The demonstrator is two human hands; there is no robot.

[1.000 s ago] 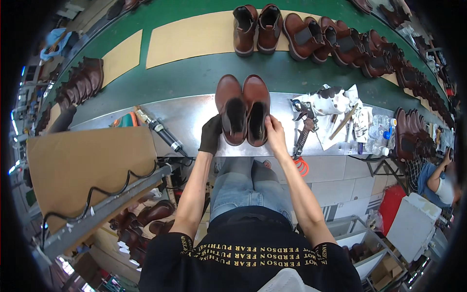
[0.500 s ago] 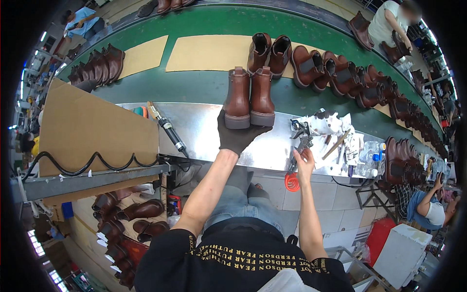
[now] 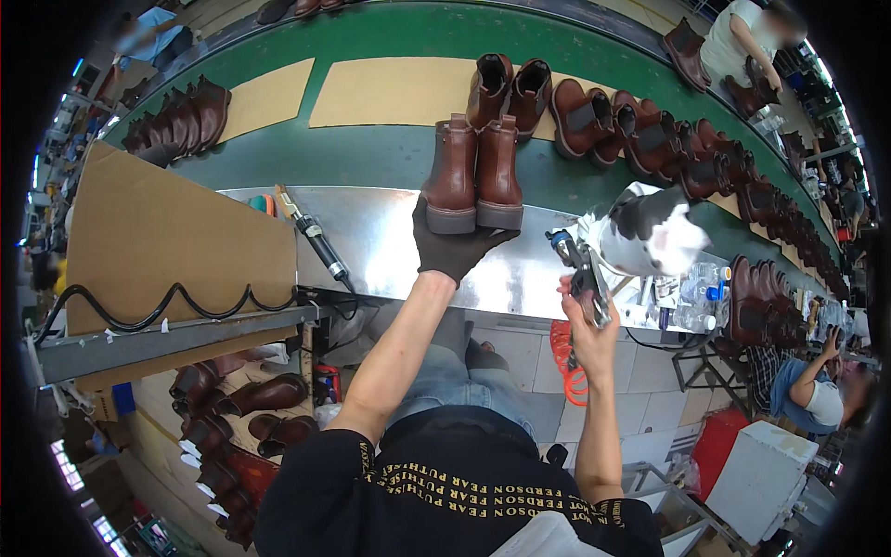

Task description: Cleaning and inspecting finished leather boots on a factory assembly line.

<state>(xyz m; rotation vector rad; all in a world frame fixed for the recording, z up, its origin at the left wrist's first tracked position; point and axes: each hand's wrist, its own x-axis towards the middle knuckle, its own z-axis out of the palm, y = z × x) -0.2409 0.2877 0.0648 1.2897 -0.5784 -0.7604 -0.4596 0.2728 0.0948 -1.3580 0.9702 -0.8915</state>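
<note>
My left fingers (image 3: pixel 487 243), in a dark glove, hold a pair of brown boots (image 3: pixel 451 172) from beneath the heels, side by side over the far edge of the steel surface (image 3: pixel 380 232). My bare right fingers (image 3: pixel 573 308) are wrapped around a gun-shaped metal tool (image 3: pixel 590 277) above its near edge; a red coiled hose (image 3: pixel 564 348) hangs below that edge, in front of the tiled floor (image 3: pixel 524 357). Just beside the tool is a blurred white bundle with dark blotches (image 3: pixel 640 227), and clear bottles (image 3: pixel 701 292) stand near the right end. Toward the left end lies a black-and-silver tool (image 3: pixel 320 246), near an upright cardboard panel (image 3: pixel 176 241).

Past the steel's far edge runs a green surface (image 3: pixel 353 158) with tan sheets (image 3: pixel 399 93) on it, a long row of boots (image 3: pixel 577 121) curving off to the right and a smaller cluster of boots (image 3: pixel 204 116) at the left. Around the room I see a person in a light top (image 3: pixel 733 46) beyond the far right, another in blue (image 3: pixel 158 42) at the far left, and a rack of boots (image 3: pixel 264 395) low on my left.
</note>
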